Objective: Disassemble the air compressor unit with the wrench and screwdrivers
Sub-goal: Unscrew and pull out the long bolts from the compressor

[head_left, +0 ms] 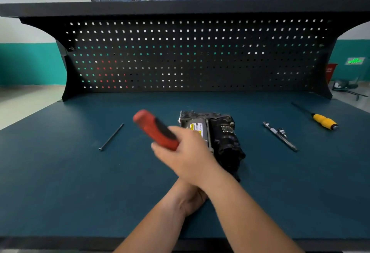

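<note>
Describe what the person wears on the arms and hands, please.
Nothing worn shows: the right forearm and left forearm are bare, with no sleeves in view. The right grip shows no glove, ring or wristwatch. The left grip is mostly hidden.

Red/blk screwdriver [155, 129], teal bench [80, 172]

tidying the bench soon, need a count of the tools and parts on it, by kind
screwdrivers: 2 (red-handled screwdriver in the right hand, yellow-handled screwdriver on the mat)
wrench: 1
long bolt: 1
compressor unit: 1
total: 5
</note>
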Demonstrator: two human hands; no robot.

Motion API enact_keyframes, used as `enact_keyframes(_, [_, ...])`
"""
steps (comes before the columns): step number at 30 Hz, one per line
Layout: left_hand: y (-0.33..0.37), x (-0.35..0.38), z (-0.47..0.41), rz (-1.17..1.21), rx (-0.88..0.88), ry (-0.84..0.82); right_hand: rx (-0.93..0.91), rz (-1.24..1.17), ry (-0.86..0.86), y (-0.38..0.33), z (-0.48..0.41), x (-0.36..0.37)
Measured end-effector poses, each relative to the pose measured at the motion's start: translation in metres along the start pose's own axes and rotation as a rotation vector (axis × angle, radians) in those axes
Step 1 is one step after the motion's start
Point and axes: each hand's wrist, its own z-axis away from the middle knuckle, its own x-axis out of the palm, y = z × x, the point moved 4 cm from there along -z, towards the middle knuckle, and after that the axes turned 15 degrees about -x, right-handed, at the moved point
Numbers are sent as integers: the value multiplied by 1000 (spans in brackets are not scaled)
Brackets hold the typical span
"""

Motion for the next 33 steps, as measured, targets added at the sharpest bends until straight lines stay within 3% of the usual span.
enact_keyframes(3, [2,2,2,52,20,-53,-17,87,-2,-1,3,4])
enact_keyframes(8, [5,3,1,-146,78,32,120,-324,485,7,12,-37])
enact_keyframes(15, [4,8,1,-101,54,61,174,-825,1212,33,52,-77])
enact_keyframes(21, [4,8,3,-81,31,58,500,-1107,1558,64,93,-71])
enact_keyframes(23, [3,7,2,-76,11,57,480,-1081,1562,63,93,-71])
enact_keyframes(26, [2,6,0,-80,-20,46,361,-941,1422,52,73,-78])
enact_keyframes(29, [2,5,-1,-91,-23,48,231,-742,1137,33,41,-79])
enact_keyframes(33, [1,4,0,-135,0,60,182,-402,629,16,12,-59])
